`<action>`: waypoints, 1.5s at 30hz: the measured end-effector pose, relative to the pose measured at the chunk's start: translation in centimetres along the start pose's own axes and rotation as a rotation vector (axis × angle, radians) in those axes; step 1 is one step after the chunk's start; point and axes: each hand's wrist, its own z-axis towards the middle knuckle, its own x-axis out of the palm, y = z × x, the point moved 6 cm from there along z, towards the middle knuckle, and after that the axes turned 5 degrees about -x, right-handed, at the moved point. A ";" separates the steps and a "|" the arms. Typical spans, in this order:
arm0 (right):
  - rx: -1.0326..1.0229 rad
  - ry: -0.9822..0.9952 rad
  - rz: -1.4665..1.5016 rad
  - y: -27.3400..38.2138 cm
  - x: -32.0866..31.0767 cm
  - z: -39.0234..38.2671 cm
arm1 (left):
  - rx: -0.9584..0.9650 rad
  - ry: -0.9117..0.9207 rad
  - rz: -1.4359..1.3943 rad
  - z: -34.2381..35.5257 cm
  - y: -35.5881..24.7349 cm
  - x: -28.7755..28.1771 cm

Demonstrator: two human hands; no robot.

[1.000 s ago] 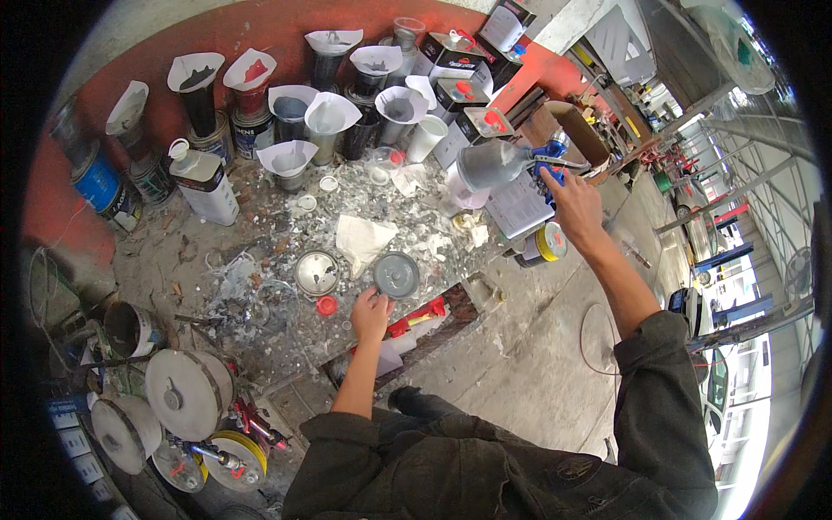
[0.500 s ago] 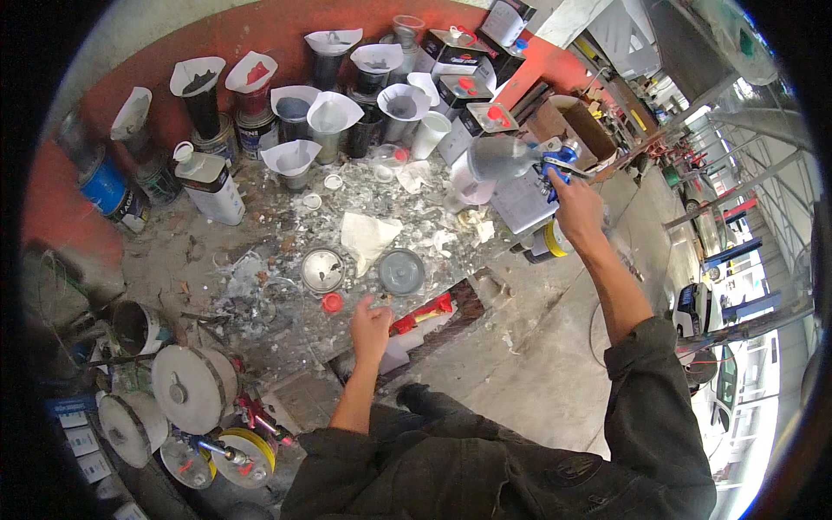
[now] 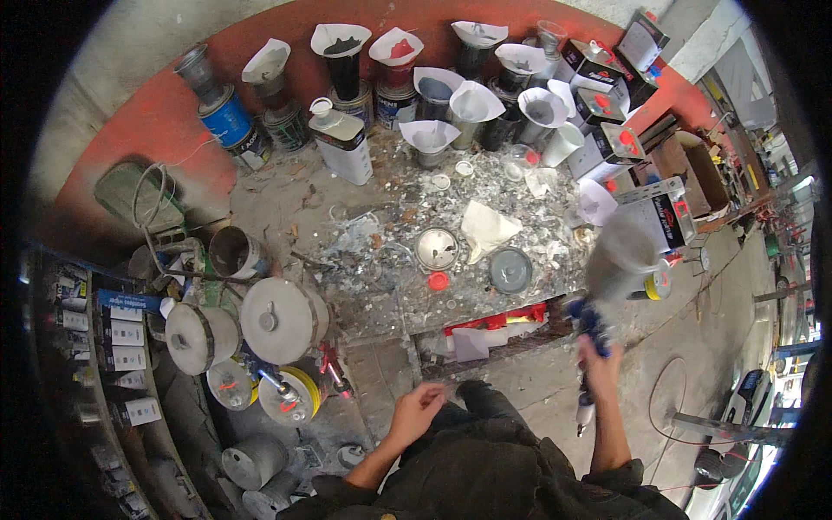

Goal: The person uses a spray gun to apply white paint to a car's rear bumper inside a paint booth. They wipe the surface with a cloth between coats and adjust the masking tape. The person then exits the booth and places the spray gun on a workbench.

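In my right hand [image 3: 600,364] is a blue-handled spray gun [image 3: 591,319], upright, with a cloudy cup [image 3: 622,257] on top. The gun is smeared by motion, to the right of the workbench's front edge. My left hand [image 3: 418,411] is held low in front of my body, empty, its fingers loosely bent and apart. On the paint-splattered bench [image 3: 364,290] lie an open round tin [image 3: 436,250], a grey round lid [image 3: 511,270], a red cap [image 3: 438,281] and a cream cloth [image 3: 490,230].
Cups with paper strainers [image 3: 475,104] line the red wall, beside metal solvent cans [image 3: 611,154]. To the left stand lidded pots [image 3: 282,321], more spray guns [image 3: 334,368] and a shelf of boxes [image 3: 130,373]. A hose [image 3: 652,394] loops over the floor at right.
My view has turned left, bringing the shelf into sight. The spray gun in my right hand has come down and nearer, from tilted to upright. My left hand has drawn back from the bench.
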 end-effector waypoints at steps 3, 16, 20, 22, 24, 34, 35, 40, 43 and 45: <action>-0.080 0.484 0.016 0.3 9.2 -3.3 | -0.083 -0.066 0.004 -2.5 2.6 -0.7; -0.349 0.314 0.352 7.3 32.8 -7.7 | -0.170 -0.404 -0.132 -12.2 7.3 -2.7; -0.470 0.164 0.313 6.7 35.5 -7.2 | -0.214 -0.483 -0.148 -14.6 7.2 -3.2; -0.506 0.097 0.292 7.1 36.1 -7.5 | -0.216 -0.514 -0.161 -15.5 7.3 -3.4; -0.439 0.191 0.312 6.7 35.8 -7.6 | -0.195 -0.546 -0.115 -15.8 6.3 -3.0; -0.075 0.358 0.215 -26.9 1.5 -9.0 | -0.049 -0.041 0.379 -5.1 4.5 12.7; 0.030 0.232 0.172 -32.7 -3.5 -11.2 | 0.024 0.010 0.432 -4.2 4.4 16.0; 0.540 -0.209 0.081 -55.6 -23.2 -30.7 | 0.329 0.360 1.053 1.5 7.8 37.1; 0.825 -0.473 0.161 -63.4 -29.4 -43.1 | 0.445 0.536 1.345 3.8 13.5 49.7; 0.955 -0.632 0.235 -66.6 -33.3 -48.0 | 0.436 0.635 1.511 7.0 18.0 53.0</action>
